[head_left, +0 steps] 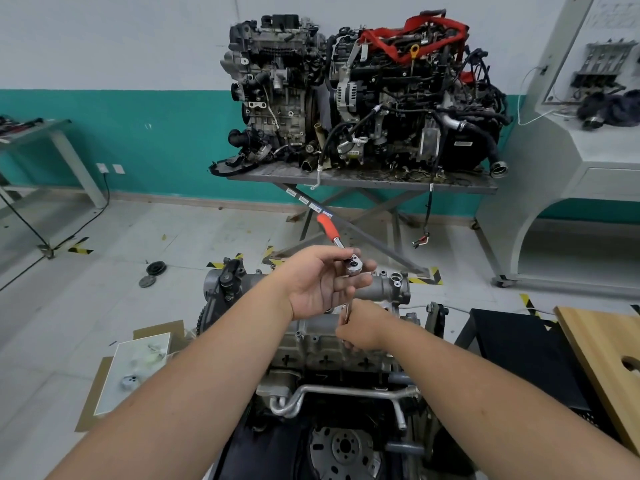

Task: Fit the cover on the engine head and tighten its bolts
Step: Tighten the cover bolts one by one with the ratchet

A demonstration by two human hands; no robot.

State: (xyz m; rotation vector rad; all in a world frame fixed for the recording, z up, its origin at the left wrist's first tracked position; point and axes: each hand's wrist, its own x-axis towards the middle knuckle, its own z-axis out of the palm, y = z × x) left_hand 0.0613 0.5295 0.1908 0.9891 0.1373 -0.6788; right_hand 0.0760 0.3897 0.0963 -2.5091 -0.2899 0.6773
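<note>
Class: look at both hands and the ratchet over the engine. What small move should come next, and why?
Probably swing the ratchet's orange handle to turn the bolt. The left hand steadies the ratchet head on top, while the right hand holds the extension upright over the cover.

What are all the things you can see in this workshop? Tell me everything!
ratchet wrench: one, silver with an orange handle, held above the near engine
extension bar: one, silver, upright under the wrench head
near engine: one, grey metal, bottom centre
engines on stand: two, grey and black, by the back wall
red strap: one, draped over the right-hand far engine
metal stand: one, grey, crossed legs
pulley discs: two, dark, on the floor at left
cardboard tray: one, brown and white, floor beside the engine
wooden board: one, tan, far right
left hand: gripping the wrench head
right hand: pinching the extension bar
</note>
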